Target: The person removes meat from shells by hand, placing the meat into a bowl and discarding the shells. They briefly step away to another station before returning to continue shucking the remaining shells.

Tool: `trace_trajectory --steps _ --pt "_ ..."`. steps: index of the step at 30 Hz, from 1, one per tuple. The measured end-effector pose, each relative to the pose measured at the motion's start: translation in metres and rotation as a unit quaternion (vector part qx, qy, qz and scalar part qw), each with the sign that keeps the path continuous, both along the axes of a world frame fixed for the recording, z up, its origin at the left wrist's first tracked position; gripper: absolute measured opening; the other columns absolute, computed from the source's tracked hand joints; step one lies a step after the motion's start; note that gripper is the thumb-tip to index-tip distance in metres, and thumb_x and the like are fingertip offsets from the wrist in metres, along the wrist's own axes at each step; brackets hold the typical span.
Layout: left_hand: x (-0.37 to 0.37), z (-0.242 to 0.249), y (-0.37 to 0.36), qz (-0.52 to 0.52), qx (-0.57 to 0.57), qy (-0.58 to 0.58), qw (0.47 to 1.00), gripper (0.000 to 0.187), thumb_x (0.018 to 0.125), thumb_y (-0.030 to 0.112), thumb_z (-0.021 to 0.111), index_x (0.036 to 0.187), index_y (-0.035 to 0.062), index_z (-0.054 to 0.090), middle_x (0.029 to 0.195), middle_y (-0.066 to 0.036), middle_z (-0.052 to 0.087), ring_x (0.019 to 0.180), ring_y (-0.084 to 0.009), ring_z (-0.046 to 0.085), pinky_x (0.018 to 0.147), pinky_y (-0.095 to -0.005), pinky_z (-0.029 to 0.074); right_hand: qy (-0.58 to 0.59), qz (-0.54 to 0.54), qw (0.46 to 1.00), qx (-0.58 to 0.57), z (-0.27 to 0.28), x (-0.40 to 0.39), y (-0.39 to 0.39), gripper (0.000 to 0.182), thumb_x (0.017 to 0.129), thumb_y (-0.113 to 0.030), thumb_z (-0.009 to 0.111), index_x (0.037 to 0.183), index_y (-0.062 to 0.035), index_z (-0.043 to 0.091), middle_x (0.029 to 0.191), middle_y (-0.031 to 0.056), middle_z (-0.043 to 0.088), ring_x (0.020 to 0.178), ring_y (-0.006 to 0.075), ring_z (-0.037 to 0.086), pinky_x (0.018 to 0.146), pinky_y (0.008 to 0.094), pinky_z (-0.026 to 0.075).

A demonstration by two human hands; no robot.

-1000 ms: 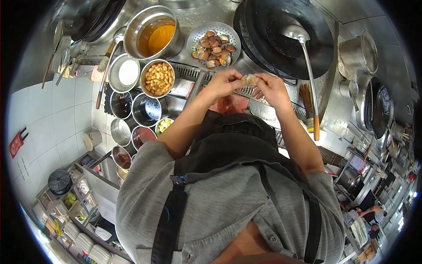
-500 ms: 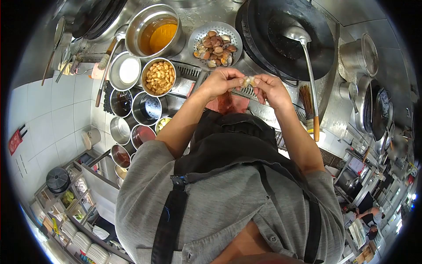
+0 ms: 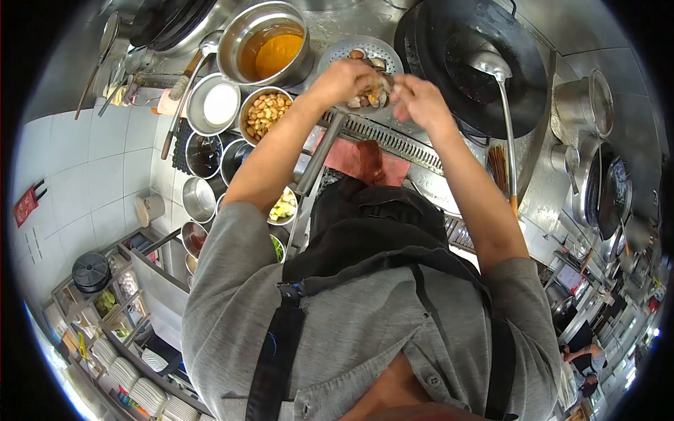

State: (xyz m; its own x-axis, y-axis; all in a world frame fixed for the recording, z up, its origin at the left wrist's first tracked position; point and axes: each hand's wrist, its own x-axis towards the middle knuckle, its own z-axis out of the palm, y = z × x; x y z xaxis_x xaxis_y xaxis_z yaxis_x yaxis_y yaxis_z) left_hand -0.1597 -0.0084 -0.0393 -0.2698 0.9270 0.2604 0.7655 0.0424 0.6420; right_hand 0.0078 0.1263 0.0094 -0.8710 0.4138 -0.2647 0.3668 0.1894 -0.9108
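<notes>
My left hand (image 3: 344,81) is over the left part of a round perforated steel strainer (image 3: 337,52), its fingers curled together at the clams (image 3: 376,96). Whatever those fingers hold is blurred and partly hidden. At the strainer's right edge, my right hand (image 3: 423,104) has its fingers apart and somewhat smeared by motion. Brown and pale clam shells, some showing orange flesh, lie in the strainer between and beneath both hands.
A black wok (image 3: 477,84) with a long-handled ladle (image 3: 490,63) stands to the right. On the left are a pot of amber liquid (image 3: 277,56), a bowl of tan chunks (image 3: 265,114) and a white-filled bowl (image 3: 221,104). A metal handle (image 3: 321,154) juts toward my apron.
Both hands moved forward from in front of the strainer, where they pinched a small pale piece together, to over the clams. They are now apart, and the right fingers have loosened.
</notes>
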Motion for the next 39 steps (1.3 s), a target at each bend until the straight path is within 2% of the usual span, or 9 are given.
trace_trajectory --steps 1,3,6,13,16,29,35,37,39 --pt "-0.014 -0.010 0.006 0.000 -0.001 0.001 1.000 0.019 0.083 0.016 0.066 0.101 0.0098 0.069 0.093 -0.012 0.069 0.086 -0.0294 0.067 0.078 -0.0366 0.053 -0.019 0.019 0.997 0.069 0.007 -0.008 0.002 0.041 0.093 -0.017 0.052 0.129 0.0019 0.050 0.091 0.0113 0.068 0.064 0.0163 0.066 0.055 0.0295 0.053" --pt "-0.031 -0.036 0.011 0.179 -0.074 -0.107 0.975 0.026 0.083 0.022 0.065 0.105 0.0107 0.068 0.093 -0.012 0.069 0.087 -0.0297 0.067 0.079 -0.0365 0.053 0.012 0.020 0.994 0.110 0.007 -0.006 0.001 0.042 0.093 -0.017 0.053 0.131 0.0008 0.049 0.093 0.0118 0.068 0.065 0.0164 0.066 0.055 0.0295 0.053" --pt "-0.038 -0.060 0.005 0.276 -0.136 -0.057 0.950 0.033 0.081 0.023 0.065 0.112 0.0121 0.065 0.094 -0.013 0.069 0.088 -0.0305 0.066 0.080 -0.0385 0.053 0.028 0.035 0.989 0.139 -0.007 0.020 0.002 0.044 0.092 -0.018 0.055 0.132 -0.0010 0.048 0.096 0.0123 0.068 0.066 0.0162 0.066 0.055 0.0294 0.053" --pt "0.011 -0.122 0.000 0.168 -0.306 0.087 0.933 0.025 0.086 0.023 0.052 0.104 0.0142 0.067 0.095 -0.015 0.069 0.092 -0.0311 0.066 0.080 -0.0420 0.053 -0.123 0.034 0.987 0.099 -0.049 0.113 -0.012 0.039 0.090 -0.016 0.059 0.127 -0.0028 0.054 0.090 0.0113 0.069 0.063 0.0142 0.065 0.052 0.0275 0.051" --pt "0.017 -0.121 0.016 0.166 -0.374 0.109 0.906 0.024 0.086 0.021 0.051 0.101 0.0110 0.067 0.097 -0.014 0.069 0.093 -0.0295 0.067 0.079 -0.0415 0.054 -0.132 0.001 0.988 0.079 -0.043 0.126 -0.016 0.035 0.087 -0.019 0.060 0.119 -0.0020 0.060 0.079 0.0124 0.068 0.063 0.0211 0.067 0.065 0.0339 0.051" --pt "0.004 -0.108 0.000 0.224 -0.368 0.019 0.902 0.032 0.079 0.032 0.063 0.106 0.0136 0.067 0.105 -0.016 0.067 0.098 -0.0312 0.064 0.083 -0.0412 0.052 -0.151 -0.034 0.987 0.052 -0.050 0.137 -0.011 0.033 0.087 -0.019 0.060 0.115 -0.0023 0.062 0.081 0.0109 0.069 0.065 0.0189 0.067 0.064 0.0325 0.051" --pt "0.014 -0.104 -0.011 0.251 -0.212 -0.309 0.892 0.031 0.087 0.021 0.061 0.115 0.0077 0.062 0.104 -0.010 0.067 0.092 -0.0226 0.065 0.074 -0.0331 0.051 -0.095 -0.026 0.994 0.047 -0.034 0.117 -0.006 0.033 0.091 -0.017 0.058 0.119 0.0009 0.059 0.085 0.0084 0.067 0.065 0.0135 0.065 0.053 0.0264 0.051" --pt "0.042 -0.053 -0.016 0.160 -0.087 -0.610 0.772 0.027 0.092 0.014 0.056 0.117 0.0049 0.059 0.103 -0.007 0.065 0.090 -0.0175 0.064 0.069 -0.0272 0.047 -0.043 -0.040 0.996 0.062 -0.018 0.106 -0.008 0.032 0.089 -0.019 0.060 0.115 -0.0010 0.062 0.080 0.0120 0.068 0.064 0.0173 0.065 0.059 0.0297 0.049" --pt "0.070 0.005 -0.018 0.122 -0.058 -0.659 0.740 0.026 0.092 0.012 0.056 0.117 0.0050 0.059 0.104 -0.008 0.065 0.090 -0.0169 0.064 0.068 -0.0264 0.046 -0.036 -0.045 0.998 0.032 -0.001 0.093 -0.006 0.032 0.090 -0.020 0.060 0.115 -0.0005 0.062 0.080 0.0115 0.068 0.065 0.0157 0.065 0.059 0.0292 0.049"
